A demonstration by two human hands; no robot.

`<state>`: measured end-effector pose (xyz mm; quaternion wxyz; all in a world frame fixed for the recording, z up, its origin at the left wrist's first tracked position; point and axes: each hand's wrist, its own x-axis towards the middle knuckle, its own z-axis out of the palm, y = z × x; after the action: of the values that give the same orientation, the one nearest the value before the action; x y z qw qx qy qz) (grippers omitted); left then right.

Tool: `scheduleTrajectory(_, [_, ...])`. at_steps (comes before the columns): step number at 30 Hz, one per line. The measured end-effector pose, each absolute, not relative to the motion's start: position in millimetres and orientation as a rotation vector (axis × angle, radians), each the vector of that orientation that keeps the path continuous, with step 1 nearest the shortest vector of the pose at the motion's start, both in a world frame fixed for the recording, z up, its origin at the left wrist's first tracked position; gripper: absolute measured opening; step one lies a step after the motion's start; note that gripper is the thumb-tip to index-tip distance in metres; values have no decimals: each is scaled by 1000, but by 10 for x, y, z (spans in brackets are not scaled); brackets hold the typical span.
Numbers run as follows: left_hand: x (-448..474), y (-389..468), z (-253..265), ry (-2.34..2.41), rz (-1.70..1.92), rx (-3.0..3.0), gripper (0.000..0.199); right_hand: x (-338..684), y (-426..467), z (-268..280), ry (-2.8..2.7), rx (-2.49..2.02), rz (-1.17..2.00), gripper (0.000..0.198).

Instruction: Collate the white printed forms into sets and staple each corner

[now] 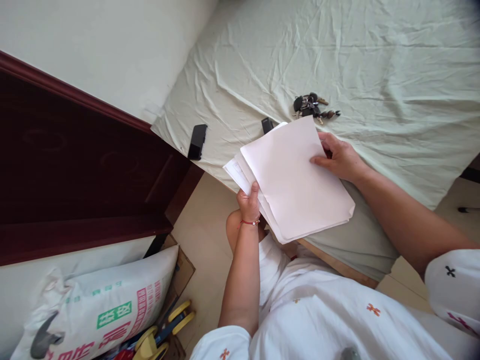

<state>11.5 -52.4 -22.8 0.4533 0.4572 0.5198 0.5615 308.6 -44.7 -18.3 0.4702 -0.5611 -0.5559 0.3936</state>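
Note:
A loose stack of white paper sheets [296,175] is held over the near edge of the bed, its layers fanned at the left. My left hand [248,200], with a red cord at the wrist, grips the left edge with the thumb on top. At the right edge my right hand [339,156] pinches the sheets, thumb above and the other fingers partly hidden behind. The top sheet looks blank, while a lower one at the left shows faint print. A small black object [267,125] peeks out behind the paper's upper edge.
On the pale green bed sheet [360,60] lie a bunch of keys [311,106] and a black phone-like object [197,142]. A dark red wooden panel [82,150] stands at the left. Below it are a white printed sack [112,300] and a yellow-wheeled item [180,316].

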Motion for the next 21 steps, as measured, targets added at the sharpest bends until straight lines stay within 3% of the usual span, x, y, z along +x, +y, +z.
scheduleTrajectory(4, [73,-526,-245,1331,1357,1010,26,3095,-441,-182,-1388,-1418,869,64])
scheduleTrajectory(7, [43,-523,-246,1335,1373,975,18,3101,-445,-172,-1395,-1377,899,33])
scheduleTrajectory(9, [36,-521,-233,1328,1364,991,15,3104,-454,-158,-1406,-1349,909,24])
scheduleTrajectory(21, [121,-532,-188,1280,1357,973,39,3127,-454,-92,-686,-1090,1197,38])
